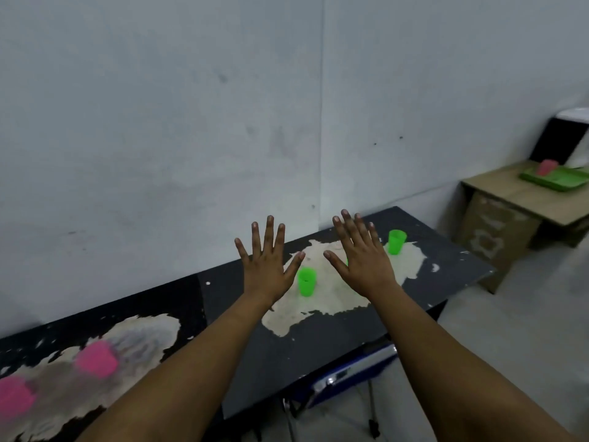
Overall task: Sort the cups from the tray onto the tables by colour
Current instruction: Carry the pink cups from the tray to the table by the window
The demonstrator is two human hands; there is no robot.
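Soft, dim light and a blurry picture

The room is a bit dark, with even grey light and no strong shadows or shiny spots. The pink cups at the bottom left are very blurry. The far tray is fuzzy too. Straight lines bend near the edges. The green cups look clearest.
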